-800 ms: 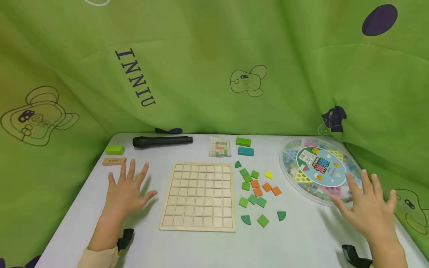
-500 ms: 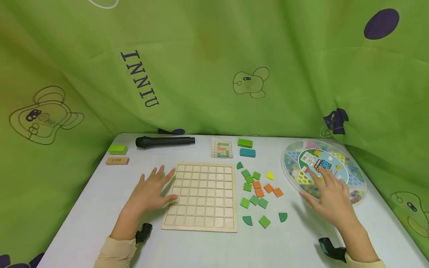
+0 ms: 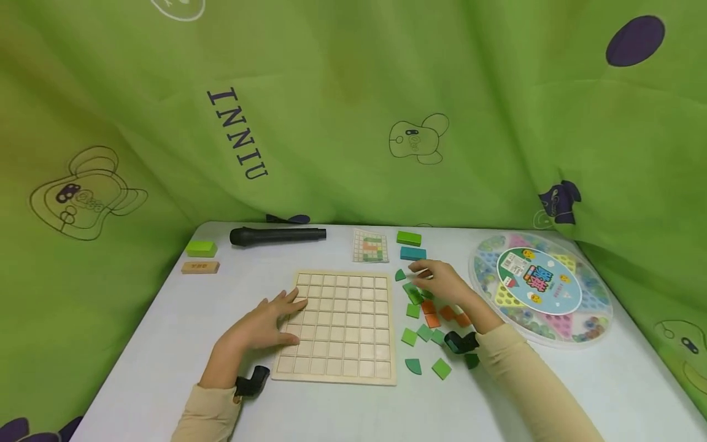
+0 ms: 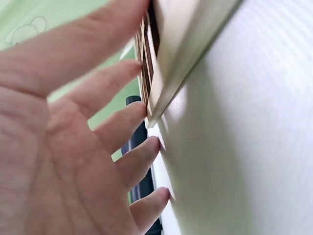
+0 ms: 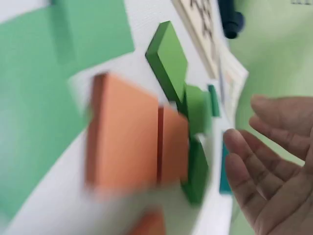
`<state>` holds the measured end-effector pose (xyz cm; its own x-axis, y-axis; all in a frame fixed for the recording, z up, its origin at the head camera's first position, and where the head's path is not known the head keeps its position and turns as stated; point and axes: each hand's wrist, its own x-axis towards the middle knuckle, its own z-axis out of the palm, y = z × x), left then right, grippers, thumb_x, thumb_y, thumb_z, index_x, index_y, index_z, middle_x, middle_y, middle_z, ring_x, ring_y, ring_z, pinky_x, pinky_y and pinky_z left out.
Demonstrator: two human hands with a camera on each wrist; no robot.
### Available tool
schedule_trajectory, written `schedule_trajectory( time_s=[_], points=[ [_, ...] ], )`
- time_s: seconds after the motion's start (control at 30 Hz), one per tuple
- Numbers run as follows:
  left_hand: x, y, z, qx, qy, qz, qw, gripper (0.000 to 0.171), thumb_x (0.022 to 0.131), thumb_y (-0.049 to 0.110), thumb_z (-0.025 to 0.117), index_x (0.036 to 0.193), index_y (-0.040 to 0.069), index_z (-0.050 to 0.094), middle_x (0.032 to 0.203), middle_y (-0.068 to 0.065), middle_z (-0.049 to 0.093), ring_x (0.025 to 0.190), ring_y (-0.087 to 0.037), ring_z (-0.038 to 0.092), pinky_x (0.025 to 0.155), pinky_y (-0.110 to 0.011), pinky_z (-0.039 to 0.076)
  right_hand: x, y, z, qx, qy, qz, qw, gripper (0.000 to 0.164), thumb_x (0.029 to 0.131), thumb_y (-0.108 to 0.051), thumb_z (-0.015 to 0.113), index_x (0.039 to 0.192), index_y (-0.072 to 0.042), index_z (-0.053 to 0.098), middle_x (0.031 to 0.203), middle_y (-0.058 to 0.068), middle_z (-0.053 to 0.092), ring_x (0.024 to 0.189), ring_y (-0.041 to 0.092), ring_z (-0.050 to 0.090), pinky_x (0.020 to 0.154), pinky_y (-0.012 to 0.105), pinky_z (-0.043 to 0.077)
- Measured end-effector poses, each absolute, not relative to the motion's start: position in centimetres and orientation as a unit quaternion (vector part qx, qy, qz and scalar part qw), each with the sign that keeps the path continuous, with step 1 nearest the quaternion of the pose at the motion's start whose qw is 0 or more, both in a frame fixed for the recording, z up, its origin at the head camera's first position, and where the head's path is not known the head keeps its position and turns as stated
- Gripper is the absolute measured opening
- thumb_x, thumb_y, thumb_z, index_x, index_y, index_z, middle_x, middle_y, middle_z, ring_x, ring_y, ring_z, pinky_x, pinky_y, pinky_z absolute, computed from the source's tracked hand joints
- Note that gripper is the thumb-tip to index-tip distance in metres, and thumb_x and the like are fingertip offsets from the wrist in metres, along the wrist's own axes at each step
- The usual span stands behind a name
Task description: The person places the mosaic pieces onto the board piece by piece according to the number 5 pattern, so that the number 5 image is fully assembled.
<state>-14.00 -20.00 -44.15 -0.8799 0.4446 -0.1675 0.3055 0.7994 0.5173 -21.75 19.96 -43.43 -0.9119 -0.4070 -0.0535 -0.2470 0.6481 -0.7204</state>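
Along the grid board (image 3: 345, 331), left fingers (image 4: 102, 89) spread; beside the green quarter-circle (image 3: 400, 275), right fingers (image 5: 247, 181) hover parted.

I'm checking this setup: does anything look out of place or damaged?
Possibly the black microphone at the back of the table: it seems unrelated to the grid board and coloured tiles. These lie scattered, but no damage shows.

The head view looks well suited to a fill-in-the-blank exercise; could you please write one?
The left hand is at the ____ edge of the grid board.
The quarter-round tile nearest the right hand is ____.
The microphone is coloured ____.
The orange tiles lie to the ____ of the grid board.

Missing words: left; green; black; right.
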Motion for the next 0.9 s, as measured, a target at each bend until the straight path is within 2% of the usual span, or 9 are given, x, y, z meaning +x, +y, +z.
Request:
schedule_trajectory(
  time_s=[0.13, 0.27, 0.4, 0.6, 0.73, 0.9],
  points=[
    [-13.9, -20.1, -45.2, 0.211, 0.93, 0.265, 0.14, 0.077, 0.075, 0.036, 0.078, 0.142, 0.014, 0.046, 0.155, -0.013, 0.026, 0.144, -0.039, 0.017, 0.115, -0.061, 0.011, -23.7, 18.5, -44.4, -0.186, 0.913, -0.343, 0.121, 0.037, 0.09, -0.007, 0.061, 0.127, -0.001, 0.057, 0.121, 0.02, 0.06, 0.107, 0.035, 0.06, 0.078, 0.037, 0.057],
    [-13.9, -20.4, -45.5, 0.215, 0.928, 0.274, 0.135, 0.078, 0.075, 0.036, 0.077, 0.142, 0.014, 0.045, 0.155, -0.011, 0.026, 0.144, -0.037, 0.016, 0.116, -0.059, 0.008, -24.6, 17.3, -44.5, -0.199, 0.929, -0.291, 0.11, 0.029, 0.085, 0.001, 0.064, 0.114, -0.001, 0.066, 0.109, 0.019, 0.062, 0.094, 0.031, 0.063, 0.07, 0.034, 0.056],
    [-14.0, -21.0, -45.4, 0.217, 0.928, 0.276, 0.127, 0.077, 0.076, 0.036, 0.077, 0.143, 0.015, 0.045, 0.155, -0.009, 0.026, 0.145, -0.035, 0.016, 0.117, -0.057, 0.008, -25.0, 16.4, -44.1, -0.201, 0.94, -0.255, 0.102, 0.022, 0.085, 0.002, 0.065, 0.107, 0.001, 0.066, 0.107, 0.018, 0.059, 0.093, 0.03, 0.063, 0.072, 0.034, 0.057],
    [-14.3, -20.9, -45.4, 0.227, 0.925, 0.279, 0.121, 0.076, 0.076, 0.037, 0.076, 0.142, 0.014, 0.046, 0.155, -0.01, 0.029, 0.144, -0.035, 0.017, 0.117, -0.057, 0.009, -23.5, 15.0, -43.0, -0.18, 0.936, -0.294, 0.073, 0.025, 0.089, -0.006, 0.064, 0.112, 0.002, 0.062, 0.11, 0.017, 0.062, 0.098, 0.03, 0.062, 0.075, 0.035, 0.057],
    [-14.2, -21.0, -45.3, 0.224, 0.925, 0.285, 0.117, 0.075, 0.076, 0.034, 0.077, 0.141, 0.012, 0.047, 0.154, -0.012, 0.03, 0.144, -0.037, 0.017, 0.117, -0.058, 0.009, -22.2, 11.6, -42.7, -0.206, 0.908, -0.362, 0.054, 0.025, 0.089, -0.008, 0.065, 0.114, -0.002, 0.064, 0.112, 0.014, 0.064, 0.097, 0.027, 0.063, 0.077, 0.033, 0.057],
    [-14.1, -21.1, -45.3, 0.23, 0.921, 0.292, 0.116, 0.075, 0.076, 0.036, 0.077, 0.141, 0.012, 0.047, 0.153, -0.013, 0.031, 0.144, -0.038, 0.017, 0.116, -0.06, 0.009, -21.8, 6.7, -43.6, -0.25, 0.884, -0.385, 0.087, 0.023, 0.088, -0.011, 0.067, 0.11, -0.008, 0.068, 0.11, 0.007, 0.065, 0.095, 0.02, 0.063, 0.079, 0.03, 0.055]
  ],
)
